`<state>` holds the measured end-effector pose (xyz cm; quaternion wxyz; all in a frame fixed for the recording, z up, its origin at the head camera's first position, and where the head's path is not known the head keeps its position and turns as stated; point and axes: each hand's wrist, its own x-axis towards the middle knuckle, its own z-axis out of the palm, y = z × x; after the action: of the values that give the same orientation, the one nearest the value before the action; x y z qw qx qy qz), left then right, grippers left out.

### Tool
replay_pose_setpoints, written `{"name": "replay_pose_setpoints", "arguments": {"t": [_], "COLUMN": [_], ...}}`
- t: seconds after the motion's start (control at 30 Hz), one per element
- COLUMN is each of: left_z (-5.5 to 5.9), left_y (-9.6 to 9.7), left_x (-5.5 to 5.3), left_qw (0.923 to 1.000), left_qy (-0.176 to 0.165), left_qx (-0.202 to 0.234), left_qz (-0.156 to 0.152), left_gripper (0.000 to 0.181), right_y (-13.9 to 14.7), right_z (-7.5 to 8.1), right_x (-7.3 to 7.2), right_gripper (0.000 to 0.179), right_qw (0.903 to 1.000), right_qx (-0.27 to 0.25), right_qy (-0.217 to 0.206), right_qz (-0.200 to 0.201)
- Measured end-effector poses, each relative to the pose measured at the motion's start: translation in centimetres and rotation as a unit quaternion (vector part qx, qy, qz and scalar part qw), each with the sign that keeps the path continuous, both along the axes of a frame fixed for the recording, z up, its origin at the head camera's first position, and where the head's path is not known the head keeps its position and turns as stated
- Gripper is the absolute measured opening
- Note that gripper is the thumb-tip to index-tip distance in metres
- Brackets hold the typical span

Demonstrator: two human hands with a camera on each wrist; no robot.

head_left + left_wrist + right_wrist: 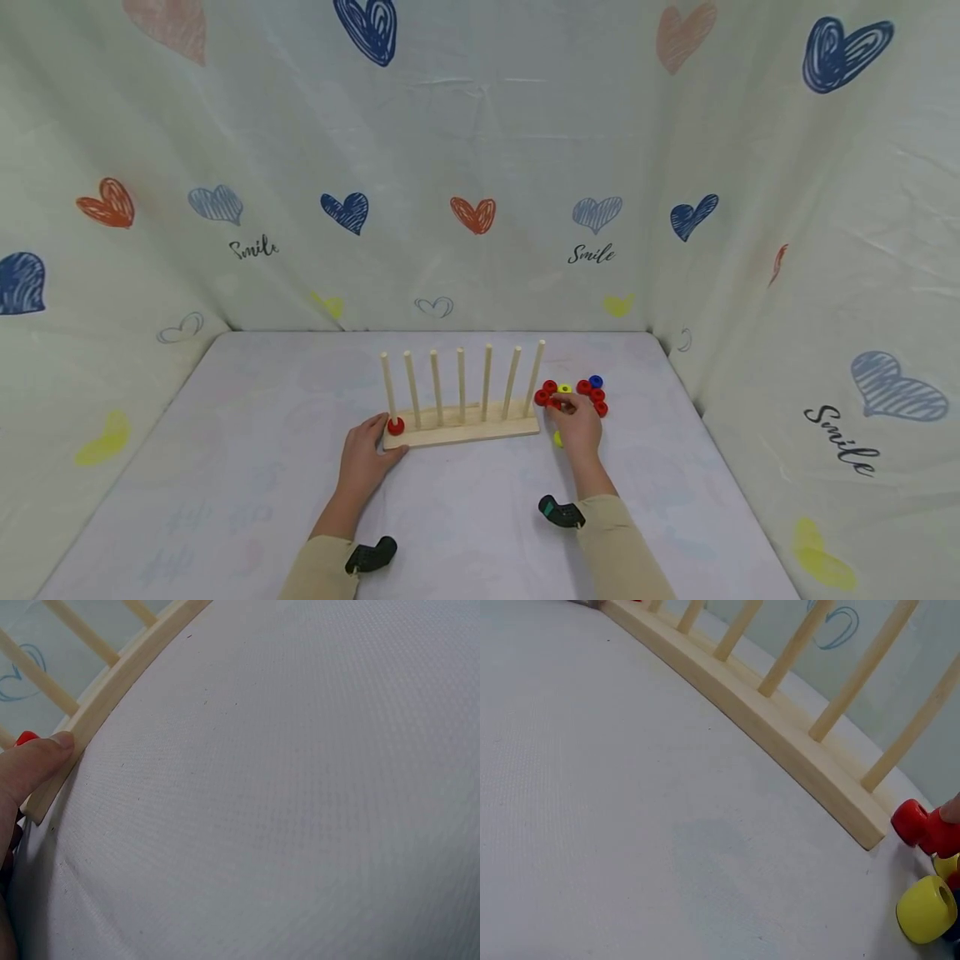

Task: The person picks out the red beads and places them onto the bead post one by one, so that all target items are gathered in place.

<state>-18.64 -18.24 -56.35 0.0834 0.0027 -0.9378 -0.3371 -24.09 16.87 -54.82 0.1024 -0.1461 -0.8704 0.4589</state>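
A wooden peg rack (pixel 472 429) with a row of upright pegs stands on the table, and one red bead (pixel 395 426) sits at the foot of its leftmost peg. My left hand (pixel 363 460) grips the rack's left end; in the left wrist view the thumb (pixel 45 759) lies along the base. Past the rack's right end, my right hand (pixel 579 429) pinches a red bead (pixel 941 834) among other beads. Only one fingertip (pixel 952 810) shows in the right wrist view, and the rest of that hand is out of frame.
Around the right hand lie several red beads (pixel 597 395), a blue bead (pixel 596 381) and yellow beads, one yellow bead (pixel 925 909) nearest the rack's front corner. A white cloth covers the table (pixel 465 517). Heart-printed curtains (pixel 480 150) enclose the back and sides.
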Motion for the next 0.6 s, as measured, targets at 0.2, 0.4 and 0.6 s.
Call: {"name": "replay_pose_setpoints", "arguments": {"t": [0.2, 0.4, 0.6], "left_z": [0.0, -0.1, -0.1], "left_y": [0.1, 0.1, 0.0], "left_x": [-0.1, 0.0, 0.1], "left_qw": [1.0000, 1.0000, 1.0000], "left_qy": [-0.002, 0.002, 0.007], "left_qx": [-0.001, 0.005, 0.000], "left_qz": [-0.001, -0.002, 0.002], "left_gripper": [0.071, 0.071, 0.070], "right_y": [0.0, -0.1, -0.2], "right_z": [0.5, 1.3, 2.3], "right_x": [0.4, 0.9, 1.2], "right_gripper": [0.023, 0.024, 0.025], "right_qw": [0.9987, 0.9973, 0.9967], "right_qx": [-0.042, -0.061, -0.067], "right_qy": [0.028, 0.041, 0.043], "right_qz": [0.000, 0.006, 0.015]}}
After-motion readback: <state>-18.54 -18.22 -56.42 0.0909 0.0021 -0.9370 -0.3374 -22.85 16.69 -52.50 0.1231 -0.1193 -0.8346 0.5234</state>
